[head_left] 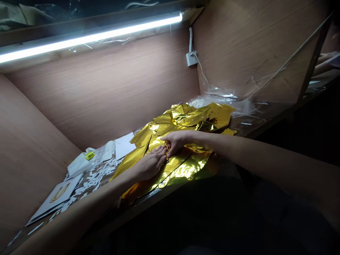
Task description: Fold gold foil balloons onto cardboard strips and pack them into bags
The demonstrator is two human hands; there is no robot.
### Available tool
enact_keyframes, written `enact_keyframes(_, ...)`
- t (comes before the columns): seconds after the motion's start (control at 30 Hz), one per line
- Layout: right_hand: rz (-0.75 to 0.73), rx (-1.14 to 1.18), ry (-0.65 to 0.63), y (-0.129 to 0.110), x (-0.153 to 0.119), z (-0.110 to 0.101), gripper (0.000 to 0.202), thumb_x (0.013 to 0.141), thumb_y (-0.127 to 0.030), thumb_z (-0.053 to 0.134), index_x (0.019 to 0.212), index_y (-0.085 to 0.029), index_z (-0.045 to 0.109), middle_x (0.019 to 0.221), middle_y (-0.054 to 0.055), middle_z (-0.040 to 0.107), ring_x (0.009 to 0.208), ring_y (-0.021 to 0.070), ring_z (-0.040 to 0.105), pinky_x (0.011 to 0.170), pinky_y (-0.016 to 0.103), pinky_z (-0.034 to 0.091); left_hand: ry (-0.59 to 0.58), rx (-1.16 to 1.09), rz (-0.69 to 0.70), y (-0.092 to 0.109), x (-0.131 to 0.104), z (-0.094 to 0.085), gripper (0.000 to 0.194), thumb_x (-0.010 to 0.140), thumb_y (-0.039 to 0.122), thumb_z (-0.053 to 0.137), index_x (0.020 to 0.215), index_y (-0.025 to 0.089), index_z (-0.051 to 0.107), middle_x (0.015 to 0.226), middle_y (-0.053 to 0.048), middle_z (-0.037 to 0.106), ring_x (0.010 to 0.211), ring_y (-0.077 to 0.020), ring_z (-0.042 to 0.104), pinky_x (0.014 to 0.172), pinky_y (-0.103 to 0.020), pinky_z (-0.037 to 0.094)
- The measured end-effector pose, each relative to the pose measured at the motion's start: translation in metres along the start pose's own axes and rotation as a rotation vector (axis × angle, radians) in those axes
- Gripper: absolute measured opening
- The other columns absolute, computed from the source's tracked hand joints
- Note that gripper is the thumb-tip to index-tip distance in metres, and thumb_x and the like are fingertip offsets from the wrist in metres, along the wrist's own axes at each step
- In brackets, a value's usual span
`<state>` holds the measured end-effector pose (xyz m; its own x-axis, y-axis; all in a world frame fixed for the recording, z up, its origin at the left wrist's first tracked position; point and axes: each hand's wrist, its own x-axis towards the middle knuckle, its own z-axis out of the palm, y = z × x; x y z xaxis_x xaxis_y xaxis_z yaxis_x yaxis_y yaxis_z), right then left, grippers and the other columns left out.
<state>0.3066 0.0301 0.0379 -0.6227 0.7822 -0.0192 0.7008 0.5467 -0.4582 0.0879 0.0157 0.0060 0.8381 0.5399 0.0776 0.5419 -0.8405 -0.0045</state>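
Note:
A pile of shiny gold foil balloons [183,168], flat and crinkled, covers the middle of the bench and reaches its front edge. Small rounded tabs stick out from some of their edges. My left hand [152,164] lies palm down on the foil, fingers stretched out together. Just right of its fingertips, my right hand [176,141] has its fingers bent down and pinches a fold of the gold foil. Both hands nearly touch. The exact bit between the right fingers is partly hidden.
White paper strips [92,179] litter the bench at left, beside a card with rubber bands [60,192], a yellow item [89,156] and white sheets [124,145]. Clear plastic bags [225,99] lie behind. A tube light [92,37] and socket [191,58] hang above. Another person's arm [325,63] shows far right.

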Motion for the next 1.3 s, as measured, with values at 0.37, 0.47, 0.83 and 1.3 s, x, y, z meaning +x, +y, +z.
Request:
enact_keyframes(0.37,0.419,-0.179,0.303,0.000,0.021,0.002,0.038,0.084,-0.035,0.071,0.113,-0.010,0.076,0.106,0.019,0.073,0.097,0.0297,0.068,0.072,0.031,0.049,-0.066,-0.025,-0.027,-0.004,-0.004,0.004,0.060,0.109,0.038,0.018,0.159,0.011,0.035,0.168,-0.008,0.019,0.156,-0.0217,0.017,0.128,-0.038,0.019)
enact_keyframes(0.47,0.491,-0.169,0.229,-0.014,0.030,-0.001,0.030,0.079,-0.025,0.073,0.104,-0.008,0.078,0.097,0.020,0.073,0.092,0.0307,0.068,0.069,0.032,0.050,-0.045,-0.065,-0.002,-0.012,-0.004,0.004,0.055,0.108,0.033,0.023,0.157,0.018,0.041,0.167,-0.006,0.023,0.155,-0.0232,0.022,0.126,-0.042,0.025)
enact_keyframes(0.83,0.507,-0.030,0.099,-0.032,0.039,-0.008,0.028,0.070,-0.025,0.077,0.095,-0.011,0.076,0.067,0.006,0.063,0.063,0.0189,0.059,0.054,0.028,0.048,0.106,-0.144,0.054,-0.013,-0.008,-0.003,0.047,0.098,0.018,0.050,0.142,0.031,0.061,0.151,-0.001,0.056,0.141,-0.0238,0.051,0.118,-0.041,0.041)
enact_keyframes(1.3,0.244,-0.327,0.366,-0.064,0.050,0.026,0.042,0.079,-0.009,0.064,0.119,-0.011,0.072,0.127,0.022,0.066,0.117,0.0326,0.063,0.092,0.036,0.054,0.246,-0.003,-0.087,-0.003,-0.024,-0.002,0.038,0.097,0.032,0.051,0.071,0.021,0.078,0.063,-0.006,0.071,0.048,-0.0131,0.048,0.058,-0.031,0.038)
